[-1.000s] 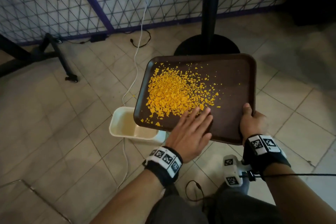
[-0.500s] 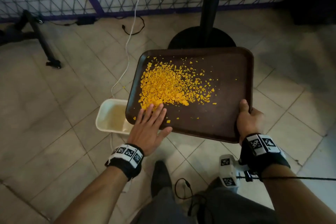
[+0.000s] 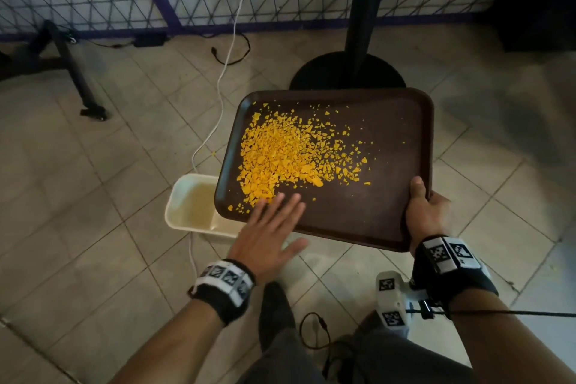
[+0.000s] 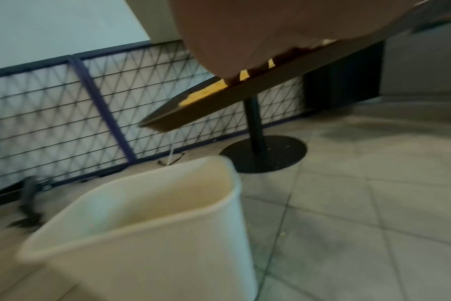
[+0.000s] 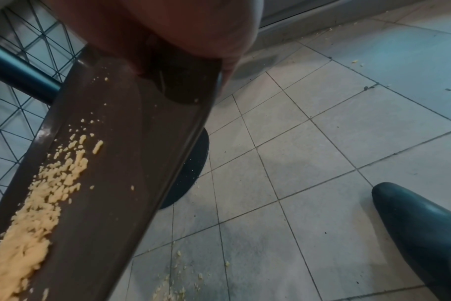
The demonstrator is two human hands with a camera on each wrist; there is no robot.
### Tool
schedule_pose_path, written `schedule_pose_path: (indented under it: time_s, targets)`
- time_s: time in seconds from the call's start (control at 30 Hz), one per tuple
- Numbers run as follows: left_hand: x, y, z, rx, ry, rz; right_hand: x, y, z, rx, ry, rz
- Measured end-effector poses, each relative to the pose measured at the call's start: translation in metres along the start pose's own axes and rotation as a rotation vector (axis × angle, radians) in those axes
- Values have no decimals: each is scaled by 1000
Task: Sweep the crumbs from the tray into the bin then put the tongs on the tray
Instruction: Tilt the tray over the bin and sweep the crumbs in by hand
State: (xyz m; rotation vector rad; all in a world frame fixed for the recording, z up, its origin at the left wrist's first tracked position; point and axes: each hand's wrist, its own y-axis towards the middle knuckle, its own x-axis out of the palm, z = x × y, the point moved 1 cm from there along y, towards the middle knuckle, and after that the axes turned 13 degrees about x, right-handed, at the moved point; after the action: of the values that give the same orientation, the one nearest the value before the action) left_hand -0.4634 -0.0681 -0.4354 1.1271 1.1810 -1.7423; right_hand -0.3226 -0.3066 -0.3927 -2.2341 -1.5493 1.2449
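Observation:
A dark brown tray (image 3: 386, 146) hangs over the tiled floor, its left end above a white bin (image 3: 190, 206). A heap of orange crumbs (image 3: 286, 156) covers the tray's left half. My right hand (image 3: 427, 212) grips the tray's near right corner, thumb on top. My left hand (image 3: 271, 227) lies flat with straight fingers on the near left edge, fingertips at the crumbs. In the left wrist view the bin (image 4: 147, 234) stands below the tilted tray (image 4: 219, 97). The right wrist view runs along the tray (image 5: 121, 163) and its crumbs (image 5: 39, 203). No tongs are in view.
A black table post on a round base (image 3: 349, 72) stands just behind the tray. A white cable (image 3: 218, 97) runs from a wall socket down past the bin. A wire mesh fence lines the back, with a black stand leg (image 3: 78, 78) at left. Spilled crumbs (image 5: 175, 281) lie on the floor.
My left hand has slid from the tray's near middle to its near left edge, pushing the crumbs leftward toward the bin. The right hand keeps its grip on the tray.

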Motion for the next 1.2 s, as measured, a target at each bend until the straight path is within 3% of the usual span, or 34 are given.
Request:
schedule_pose_path:
  time_s: [0.1,0.2,0.37,0.47,0.6,0.8,0.9,1.0,1.1,1.2]
  targets:
    - [3,-29,-34,-84,-13,-5,-1,-3,-1,-19,-18,-20]
    - [-9,-26,-30,-47,-20,64,-2,-2,0,-29,0,-31]
    - [-42,54,44,179,22,179,3,-5,0,-39,1,-38]
    - [-50,94,72,214,43,160,5,-4,2,-49,-2,-21]
    - [-41,95,53,132,63,117,3,-1,3,-16,18,-21]
    - [-9,30,-23,-105,43,24,1,1,3,-13,26,-35]
    - [-7,13,-35,-153,15,25,2,1,4,-35,6,-12]
    - [-21,29,-8,-71,-20,88,2,0,3,-40,3,-21]
    - [-31,58,40,114,-16,146,3,-2,2,-25,8,-29]
    - [-27,74,64,181,11,121,2,-1,3,-7,21,-26]
